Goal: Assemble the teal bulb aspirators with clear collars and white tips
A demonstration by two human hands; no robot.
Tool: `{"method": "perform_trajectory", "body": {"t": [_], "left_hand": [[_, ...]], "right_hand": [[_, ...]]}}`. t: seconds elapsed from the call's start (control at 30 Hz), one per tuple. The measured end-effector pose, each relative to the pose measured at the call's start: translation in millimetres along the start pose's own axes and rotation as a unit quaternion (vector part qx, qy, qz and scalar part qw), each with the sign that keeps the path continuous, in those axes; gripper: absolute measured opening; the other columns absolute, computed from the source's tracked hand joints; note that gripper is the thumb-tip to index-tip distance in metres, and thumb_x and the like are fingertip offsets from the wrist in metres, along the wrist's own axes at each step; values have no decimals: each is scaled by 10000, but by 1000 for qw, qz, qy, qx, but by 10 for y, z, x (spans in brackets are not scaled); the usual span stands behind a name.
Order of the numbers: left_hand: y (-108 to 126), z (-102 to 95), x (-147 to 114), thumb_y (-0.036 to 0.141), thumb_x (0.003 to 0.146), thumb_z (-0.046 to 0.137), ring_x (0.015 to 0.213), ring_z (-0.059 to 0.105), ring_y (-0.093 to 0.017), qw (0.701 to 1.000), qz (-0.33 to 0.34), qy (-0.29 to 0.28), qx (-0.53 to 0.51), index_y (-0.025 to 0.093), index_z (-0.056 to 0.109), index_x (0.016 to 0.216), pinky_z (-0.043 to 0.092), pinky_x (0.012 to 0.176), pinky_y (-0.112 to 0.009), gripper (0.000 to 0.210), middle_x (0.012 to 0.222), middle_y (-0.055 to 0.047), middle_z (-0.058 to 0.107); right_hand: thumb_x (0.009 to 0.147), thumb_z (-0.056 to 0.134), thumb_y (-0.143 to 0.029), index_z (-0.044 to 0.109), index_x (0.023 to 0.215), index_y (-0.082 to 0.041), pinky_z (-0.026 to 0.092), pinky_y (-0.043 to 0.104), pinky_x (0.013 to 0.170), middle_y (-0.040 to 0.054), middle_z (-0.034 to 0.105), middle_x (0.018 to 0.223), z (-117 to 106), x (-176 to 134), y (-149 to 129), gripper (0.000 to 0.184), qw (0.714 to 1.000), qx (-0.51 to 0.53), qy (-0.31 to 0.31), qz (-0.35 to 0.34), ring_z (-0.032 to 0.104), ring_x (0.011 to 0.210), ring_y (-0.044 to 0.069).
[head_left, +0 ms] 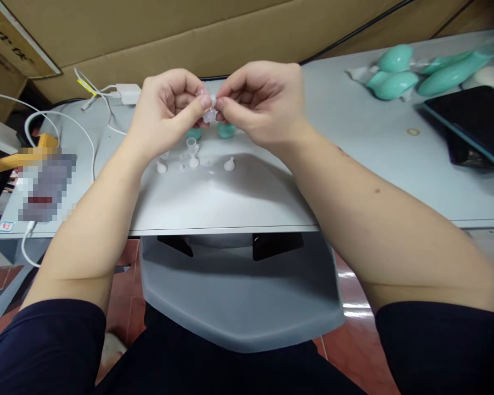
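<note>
At the upper centre of the frame you have a small, clear plastic piece (209,116) – your left hand (168,104) and right hand (267,99) each have the grip closed on it, thumb against fingertips, probably because so tiny a part needs steadying from two sides. Just below, a small, translucent cup (191,145) and white, teardrop-shaped pieces (229,164) rest on the pale grey surface (251,206), likely for easy reach. Mint-green, rounded bulbs (396,85) lie at upper right – apparently out of your arms' way.
</note>
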State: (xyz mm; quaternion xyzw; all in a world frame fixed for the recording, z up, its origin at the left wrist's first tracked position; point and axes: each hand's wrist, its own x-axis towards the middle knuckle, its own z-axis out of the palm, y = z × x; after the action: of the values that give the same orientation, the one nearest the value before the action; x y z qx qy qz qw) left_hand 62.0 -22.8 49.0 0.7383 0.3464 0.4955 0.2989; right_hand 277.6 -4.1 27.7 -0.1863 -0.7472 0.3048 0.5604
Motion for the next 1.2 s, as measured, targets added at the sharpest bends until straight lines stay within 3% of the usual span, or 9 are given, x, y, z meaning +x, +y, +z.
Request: {"method": "perform_trajectory", "body": {"t": [0.13,0.33,0.4,0.6,0.73,0.87,1.03,1.13,1.2], "left_hand": [[-23,-1,3,911,784,913,631,701,-197,999,5,-9,41,336,688,805,639,618,-457,618,788,12,794],[51,-5,-47,543,870,910,665,790,-265,999,-2,-44,15,317,694,777,661,649,-489,326,771,-19,807],[84,-7,-55,498,869,896,672,796,-263,999,-11,-45,10,306,694,774,670,661,-484,294,776,-25,812],[119,-22,-54,618,857,915,718,800,-275,997,-36,-58,38,298,671,795,688,725,-508,407,818,-37,829],[51,-32,-41,799,824,926,662,745,-245,998,-20,-61,20,322,688,844,679,691,-496,533,781,-15,813],[25,-23,-39,797,781,977,650,716,-225,997,-20,-71,4,342,687,845,660,668,-483,543,784,5,817],[64,-28,-44,891,818,902,677,719,-226,999,-9,-48,16,350,684,834,662,682,-496,583,791,9,813],[64,-56,-32,849,846,911,693,731,-214,999,20,-29,10,329,715,838,656,676,-463,555,799,13,811],[66,-58,-37,765,882,910,738,753,-233,997,44,-35,47,322,745,848,659,715,-469,474,835,-1,831]], "right_hand": [[943,744,21,759,851,-234,584,286,714,-32,736,838,-51,11,2,271,998,-54,-19,-16,698,741,158],[937,668,-90,662,834,-246,545,302,735,-21,689,851,-59,25,-7,188,992,-113,-61,4,610,735,161],[944,654,-109,605,834,-245,516,299,736,-24,648,842,-50,24,-18,182,991,-121,-66,-2,570,728,156],[972,662,-53,563,855,-252,425,290,696,-48,571,797,-53,20,-70,251,990,-104,-91,12,471,690,147],[906,658,30,582,842,-264,395,306,614,-49,607,727,-69,47,-45,309,993,-3,-101,61,534,651,162],[935,772,-142,621,836,-286,458,331,591,-40,656,695,-111,73,1,231,987,54,-119,95,600,615,190],[924,923,-447,664,853,-335,577,399,587,-33,679,689,-194,99,5,291,982,29,-99,159,650,613,237],[916,911,-454,667,805,-335,504,403,486,-23,657,661,-313,144,-91,293,984,37,-71,160,614,556,237],[936,899,-341,716,788,-313,474,386,478,-16,687,664,-430,178,-170,237,982,7,-118,148,608,546,218]]}}
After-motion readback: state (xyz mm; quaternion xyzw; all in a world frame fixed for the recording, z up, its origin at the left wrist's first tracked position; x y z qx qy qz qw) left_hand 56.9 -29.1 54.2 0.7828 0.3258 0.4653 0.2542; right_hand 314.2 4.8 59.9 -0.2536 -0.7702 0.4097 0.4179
